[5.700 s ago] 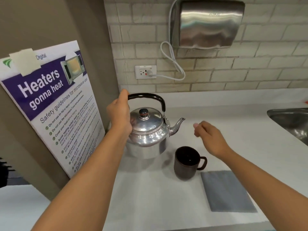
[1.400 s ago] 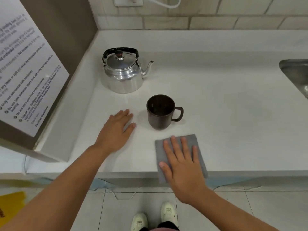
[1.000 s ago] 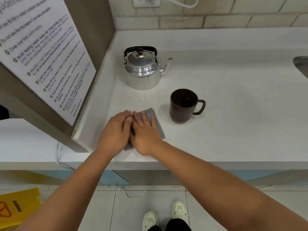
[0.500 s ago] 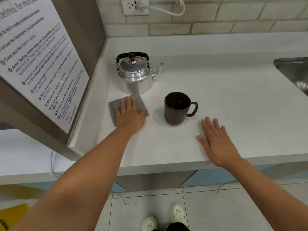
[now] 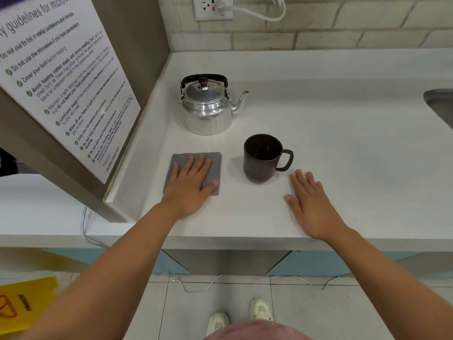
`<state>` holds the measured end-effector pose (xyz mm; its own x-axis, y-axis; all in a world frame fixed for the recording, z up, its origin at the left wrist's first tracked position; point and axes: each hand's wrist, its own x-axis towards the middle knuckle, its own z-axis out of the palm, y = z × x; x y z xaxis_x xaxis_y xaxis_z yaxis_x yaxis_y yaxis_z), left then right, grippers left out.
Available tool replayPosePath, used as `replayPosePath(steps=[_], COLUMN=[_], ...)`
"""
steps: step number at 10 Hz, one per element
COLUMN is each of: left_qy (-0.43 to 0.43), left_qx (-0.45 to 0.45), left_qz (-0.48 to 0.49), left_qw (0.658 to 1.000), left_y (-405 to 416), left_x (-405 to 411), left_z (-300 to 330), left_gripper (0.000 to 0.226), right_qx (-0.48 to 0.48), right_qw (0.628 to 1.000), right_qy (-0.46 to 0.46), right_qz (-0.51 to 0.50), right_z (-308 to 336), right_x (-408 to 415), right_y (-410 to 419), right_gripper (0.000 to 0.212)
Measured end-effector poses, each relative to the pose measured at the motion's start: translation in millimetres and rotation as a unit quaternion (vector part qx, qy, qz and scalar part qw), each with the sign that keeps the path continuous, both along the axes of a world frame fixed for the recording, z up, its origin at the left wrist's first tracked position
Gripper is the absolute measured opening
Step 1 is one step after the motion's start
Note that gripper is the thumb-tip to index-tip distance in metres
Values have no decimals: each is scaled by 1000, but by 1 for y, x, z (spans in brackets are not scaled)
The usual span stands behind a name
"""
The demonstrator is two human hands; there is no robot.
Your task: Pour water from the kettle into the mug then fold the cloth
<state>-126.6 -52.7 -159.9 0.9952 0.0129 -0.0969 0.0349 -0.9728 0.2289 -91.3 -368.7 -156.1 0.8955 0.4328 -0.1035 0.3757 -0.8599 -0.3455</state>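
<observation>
Since half a second earlier, little had moved: the left hand (image 5: 188,182) stayed flat on the cloth (image 5: 213,163) and the right hand (image 5: 310,204) stayed flat on the counter (image 5: 343,148), while the cloth sat a little nearer the front edge and farther from the kettle (image 5: 207,106).

Left fingers were spread and pressed palm-down on the cloth, pinching nothing; the thumb lay at its near right corner. Folded into a small grey square with a matte, felt-like surface, the cloth lay flat, well left of the mug (image 5: 263,158). The right hand lay open, fingers loosely spread, on bare counter just near and right of the mug, not touching it.

Dark brown and cylindrical, the mug stood upright with its loop handle pointing right. Farther back and left stood the polished metal kettle, rounded, with a domed lid, dark knob, black arched handle and thin curved spout aimed right. White and smooth, the counter ran back to a brick-tiled wall (image 5: 367,28).
</observation>
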Motion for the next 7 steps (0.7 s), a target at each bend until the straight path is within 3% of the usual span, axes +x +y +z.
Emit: replayPosePath(steps=[3, 5, 7], left_qy=[-14, 3, 43], left_qx=[16, -16, 6], left_qz=[26, 26, 53], left_qw=[999, 1000, 998], left_y=[4, 3, 8], left_x=[-69, -68, -29], left_z=[0, 8, 66], left_gripper=[69, 66, 62], right_qx=[3, 8, -43], right_qw=[1000, 1000, 999], right_qy=[1, 10, 26], right_qz=[5, 5, 12], right_z=[1, 2, 25], right_x=[0, 0, 16], right_y=[-2, -1, -6], right_gripper=[62, 62, 63])
